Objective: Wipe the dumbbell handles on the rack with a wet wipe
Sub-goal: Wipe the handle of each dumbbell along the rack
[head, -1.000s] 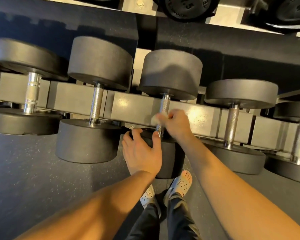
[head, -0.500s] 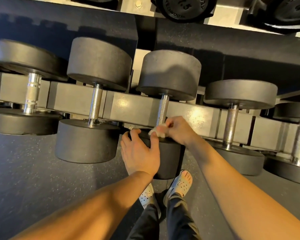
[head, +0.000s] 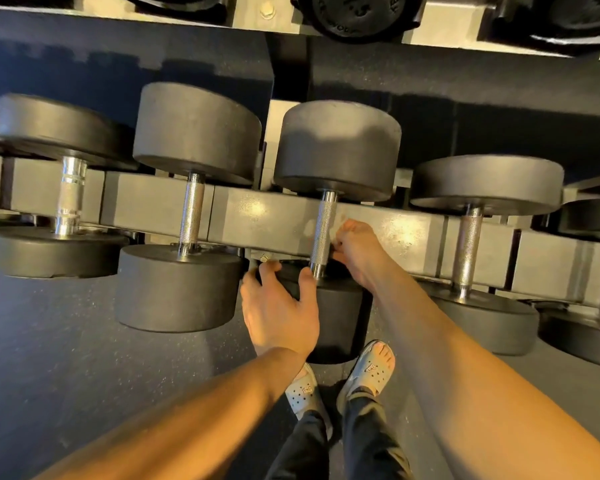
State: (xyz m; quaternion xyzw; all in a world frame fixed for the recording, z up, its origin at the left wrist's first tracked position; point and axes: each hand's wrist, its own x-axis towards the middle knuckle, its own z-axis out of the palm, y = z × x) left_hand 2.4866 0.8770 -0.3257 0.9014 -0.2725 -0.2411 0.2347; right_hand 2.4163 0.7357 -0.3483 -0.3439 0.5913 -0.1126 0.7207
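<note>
The middle dumbbell lies across the grey rack rail (head: 264, 216), its knurled steel handle (head: 323, 230) bare along most of its length. My right hand (head: 357, 251) sits against the right side of that handle, fingers curled, pinching the wet wipe (head: 336, 233). Only a pale blurred scrap of the wipe shows at the fingertips. My left hand (head: 278, 306) grips the top edge of the dumbbell's near black head (head: 336, 317), thumb close to the handle's lower end.
More dumbbells rest on the same rail, with handles to the left (head: 191, 209), far left (head: 70, 195) and right (head: 468, 244). An upper shelf with smaller weights (head: 357, 12) overhangs at the top. My feet in white clogs (head: 371, 368) stand on dark speckled flooring (head: 66, 358).
My right hand slid down the middle handle with the wipe, then shifted up and to the handle's right side, uncovering it. My left hand stayed on the near head.
</note>
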